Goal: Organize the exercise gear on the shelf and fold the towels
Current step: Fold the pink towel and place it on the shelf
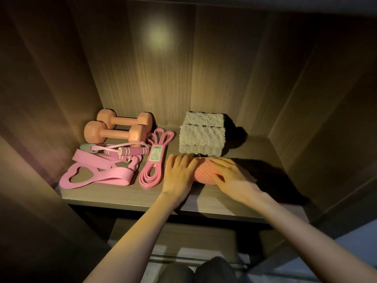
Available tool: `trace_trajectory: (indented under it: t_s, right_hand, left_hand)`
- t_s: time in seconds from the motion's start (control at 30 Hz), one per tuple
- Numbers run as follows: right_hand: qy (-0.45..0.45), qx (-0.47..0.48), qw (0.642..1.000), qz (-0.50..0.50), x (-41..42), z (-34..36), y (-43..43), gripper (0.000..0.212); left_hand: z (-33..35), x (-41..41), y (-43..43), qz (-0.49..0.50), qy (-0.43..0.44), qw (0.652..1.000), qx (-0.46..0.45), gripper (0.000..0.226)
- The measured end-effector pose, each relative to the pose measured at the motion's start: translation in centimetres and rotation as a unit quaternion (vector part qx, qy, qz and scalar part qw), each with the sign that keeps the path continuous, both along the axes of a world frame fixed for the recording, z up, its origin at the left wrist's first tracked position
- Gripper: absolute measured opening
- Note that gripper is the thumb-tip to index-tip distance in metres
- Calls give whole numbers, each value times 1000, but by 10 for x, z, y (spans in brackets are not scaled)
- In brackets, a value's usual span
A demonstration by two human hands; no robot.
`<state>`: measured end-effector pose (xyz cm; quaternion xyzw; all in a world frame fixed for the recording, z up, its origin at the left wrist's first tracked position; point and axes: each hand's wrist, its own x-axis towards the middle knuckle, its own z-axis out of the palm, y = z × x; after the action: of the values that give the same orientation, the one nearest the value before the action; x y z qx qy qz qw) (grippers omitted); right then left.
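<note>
A pink waffle-textured towel (204, 173) lies folded near the front of the wooden shelf (126, 196). My left hand (179, 172) rests flat on its left end and my right hand (228, 174) covers its right end, fingers spread. Just behind it sits a folded grey towel (202, 133). To the left lie two orange dumbbells (116, 129), a pink skipping rope with striped handles (130, 152), a pink heart-shaped band (95, 174) and a coiled pink resistance band (154, 162) with a label.
Dark wooden side walls (51, 99) and a back panel (163, 68) close in the shelf. A lower shelf (183, 237) shows beneath the front edge. Bare shelf surface lies right of the grey towel (255, 148).
</note>
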<state>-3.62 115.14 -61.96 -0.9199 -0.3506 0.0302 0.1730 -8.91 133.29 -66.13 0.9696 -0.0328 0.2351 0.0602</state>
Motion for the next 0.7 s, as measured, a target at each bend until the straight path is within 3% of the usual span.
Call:
trace_trajectory:
  t_s: [0.1, 0.2, 0.33, 0.43, 0.6, 0.7]
  right_hand:
    - [-7, -50, 999, 7, 1, -9, -7, 61]
    - [-1, -47, 999, 25, 7, -21, -4, 58]
    - [-25, 14, 999, 22, 22, -38, 12, 58]
    - [-115, 72, 991, 2, 29, -44, 23, 64]
    - [-147, 78, 985, -40, 26, -43, 18, 55]
    - [-120, 61, 990, -50, 24, -42, 17, 51]
  left_hand:
    - [-2, 1, 4, 16, 40, 999, -29, 60]
    - [-7, -6, 15, -29, 67, 995, -69, 74]
    - [-15, -7, 28, -39, 75, 994, -74, 67]
    - [-19, 4, 32, -39, 76, 994, -75, 61]
    - [-25, 19, 43, -50, 101, 991, -74, 62]
    - [-24, 23, 48, -60, 129, 986, -84, 63]
